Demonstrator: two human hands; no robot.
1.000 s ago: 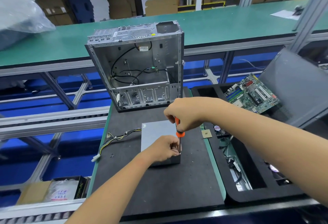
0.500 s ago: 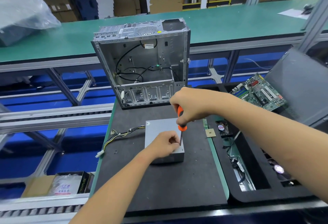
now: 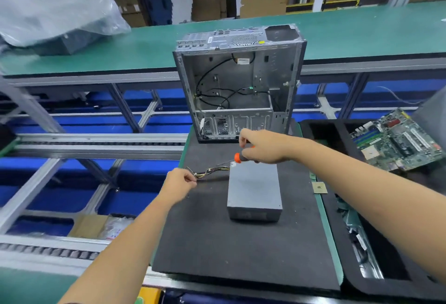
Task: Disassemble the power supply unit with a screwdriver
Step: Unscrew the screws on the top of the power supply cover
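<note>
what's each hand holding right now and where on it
Right hand grips the screwdriver by its orange handle. Left hand has pinched fingers; whether it holds something cannot be told.

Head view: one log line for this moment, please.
right hand: holds screwdriver, off the box | left hand: fingers curled by wires, contents unclear | power supply: flat on mat

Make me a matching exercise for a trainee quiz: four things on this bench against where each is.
1. screwdriver
2. power supply
3. case
4. motherboard

A. lying flat on the black mat
B. standing open at the mat's far end
C. held in the right hand
D. leaning in the black tray at right

Pairs: 1-C, 2-A, 3-B, 4-D
</note>
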